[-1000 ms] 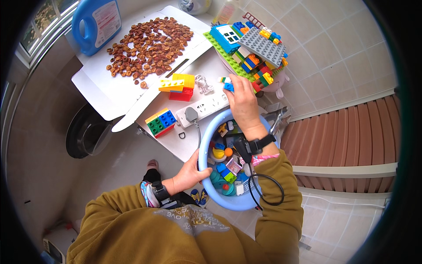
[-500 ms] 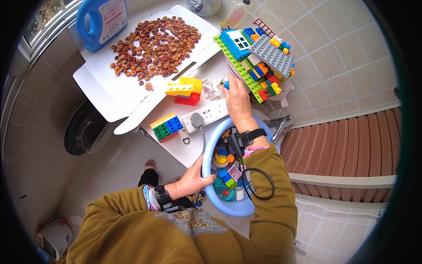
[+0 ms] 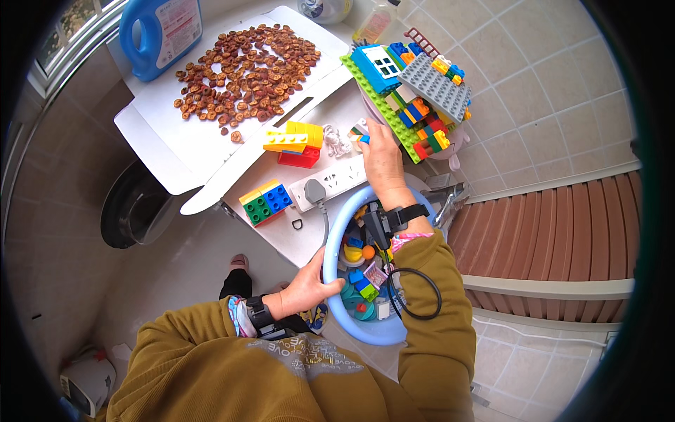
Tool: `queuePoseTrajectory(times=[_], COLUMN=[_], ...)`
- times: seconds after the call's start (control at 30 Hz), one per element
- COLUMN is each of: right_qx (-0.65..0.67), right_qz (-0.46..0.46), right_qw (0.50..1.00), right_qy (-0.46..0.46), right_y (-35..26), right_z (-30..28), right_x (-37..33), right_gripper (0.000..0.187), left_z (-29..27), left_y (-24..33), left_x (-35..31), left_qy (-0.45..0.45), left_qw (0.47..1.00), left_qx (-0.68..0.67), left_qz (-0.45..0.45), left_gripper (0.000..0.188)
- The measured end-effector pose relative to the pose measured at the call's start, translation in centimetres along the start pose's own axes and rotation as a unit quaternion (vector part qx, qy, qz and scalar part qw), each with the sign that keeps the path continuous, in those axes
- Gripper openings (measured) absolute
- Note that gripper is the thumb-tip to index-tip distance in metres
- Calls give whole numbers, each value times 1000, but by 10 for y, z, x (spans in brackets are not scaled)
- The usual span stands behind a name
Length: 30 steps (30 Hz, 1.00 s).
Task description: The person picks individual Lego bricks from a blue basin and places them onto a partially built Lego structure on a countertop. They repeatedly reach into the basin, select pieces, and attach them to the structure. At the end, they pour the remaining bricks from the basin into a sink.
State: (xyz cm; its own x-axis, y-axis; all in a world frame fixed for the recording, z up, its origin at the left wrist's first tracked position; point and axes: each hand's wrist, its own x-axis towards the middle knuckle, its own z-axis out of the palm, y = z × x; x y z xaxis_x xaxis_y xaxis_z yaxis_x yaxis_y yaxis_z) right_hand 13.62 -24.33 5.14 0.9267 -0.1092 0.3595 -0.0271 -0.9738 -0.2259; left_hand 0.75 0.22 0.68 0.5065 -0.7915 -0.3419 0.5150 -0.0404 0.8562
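My left hand (image 3: pixel 304 286) grips the near left rim of a light blue basin (image 3: pixel 340 217), thumb over the edge. Inside lie loose toy pieces, among them a pink basket (image 3: pixel 376 275) and an orange ball (image 3: pixel 368 252). My right hand (image 3: pixel 384 163) reaches over the basin, its fingers closed around small toy bricks (image 3: pixel 359 133) with blue and white parts; the fingers partly hide them. Just beyond it, a toy brick house stands on a green baseplate (image 3: pixel 391 121), with a grey studded plate (image 3: pixel 434 88) slanting on top.
On the white table sit a yellow and red brick build (image 3: pixel 299 146), a multicoloured brick block (image 3: pixel 266 202) and a power strip (image 3: pixel 337 181) with a plug. Dried fruit slices (image 3: pixel 246 74) cover an opened carton behind, beside a blue jug (image 3: pixel 158 39). A brown slatted panel (image 3: pixel 541 239) is right.
My right hand has shifted very slightly right, and more of the bricks at its fingertips shows. My left hand stays on the basin rim.
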Motion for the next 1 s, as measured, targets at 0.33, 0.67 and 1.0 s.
queuePoseTrajectory(times=[0.33, 0.67, 1.0], right_qx=[5, -8, -22], right_qz=[11, 4, 19], right_qw=[1000, 1000, 1000], right_qy=[-6, -7, -11], right_y=[-2, 6, 6], right_z=[-4, -1, 0], right_x=[1, 1, -3], right_gripper=[50, 46, 47], left_z=[-1, 0, -1], left_y=[-11, -15, -13], left_x=[4, 6, 5], left_qy=[7, 3, 1], left_qw=[998, 998, 998], left_qx=[18, 9, 10], left_qz=[58, 68, 62], left_gripper=[78, 77, 77])
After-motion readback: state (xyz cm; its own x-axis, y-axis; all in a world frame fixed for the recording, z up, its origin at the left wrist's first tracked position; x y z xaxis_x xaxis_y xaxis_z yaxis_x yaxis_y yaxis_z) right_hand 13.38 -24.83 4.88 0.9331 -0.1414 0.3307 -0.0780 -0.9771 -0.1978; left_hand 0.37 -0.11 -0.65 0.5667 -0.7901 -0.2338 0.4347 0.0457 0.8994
